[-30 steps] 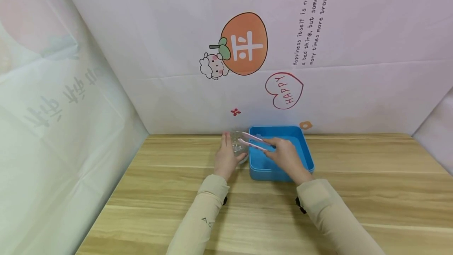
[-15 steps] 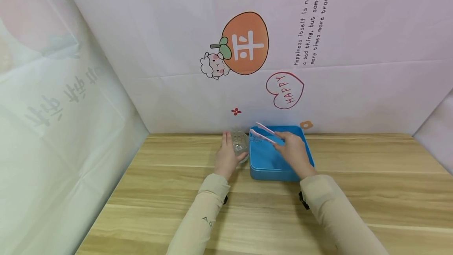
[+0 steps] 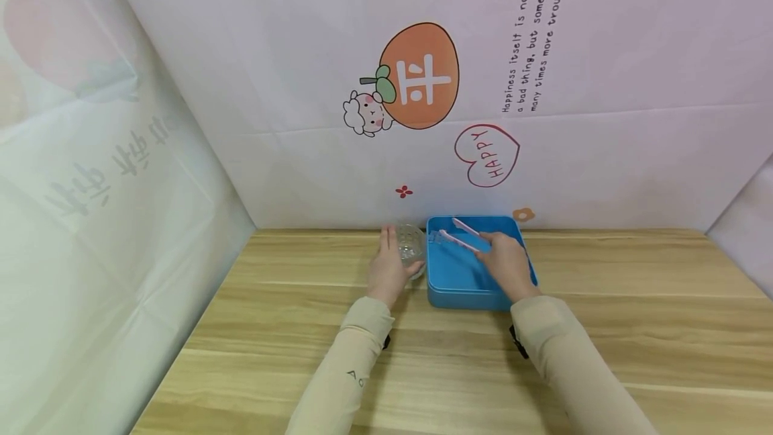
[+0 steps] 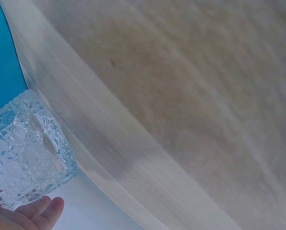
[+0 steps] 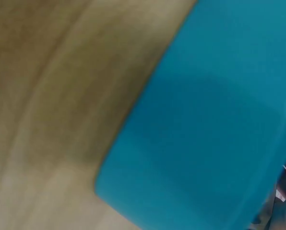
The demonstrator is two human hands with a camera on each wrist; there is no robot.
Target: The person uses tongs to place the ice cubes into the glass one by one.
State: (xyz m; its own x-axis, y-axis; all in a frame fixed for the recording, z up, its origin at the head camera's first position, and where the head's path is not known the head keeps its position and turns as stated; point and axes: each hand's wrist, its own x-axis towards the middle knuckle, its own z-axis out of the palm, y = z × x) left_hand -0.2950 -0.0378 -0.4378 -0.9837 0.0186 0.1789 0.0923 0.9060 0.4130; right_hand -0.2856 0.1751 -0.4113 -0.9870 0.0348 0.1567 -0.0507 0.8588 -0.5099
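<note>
My left hand [image 3: 387, 267] holds a clear cut-glass bowl [image 3: 411, 244], its fingers along the left side and its thumb at the near right. The left wrist view shows the bowl's faceted wall [image 4: 30, 148] with fingertips [image 4: 51, 213] against it. My right hand [image 3: 507, 264] grips pink tongs [image 3: 461, 242] whose two arms stand spread over the blue box [image 3: 449, 298]. Small clear pieces [image 3: 435, 237] lie in the box's back left corner, near the lower tong tip. Whether the tongs touch them I cannot tell. In the right wrist view the box wall [image 5: 196, 143] covers most of the hand.
The bowl and box stand side by side on a wooden table [image 3: 290, 327], close to the printed backdrop [image 3: 302, 173]. Another white sheet [image 3: 151, 240] closes off the left side.
My right hand has drawn the tongs rightward from over the glass bowl to over the blue box, then lowered them toward it. The left hand stays on the bowl.
</note>
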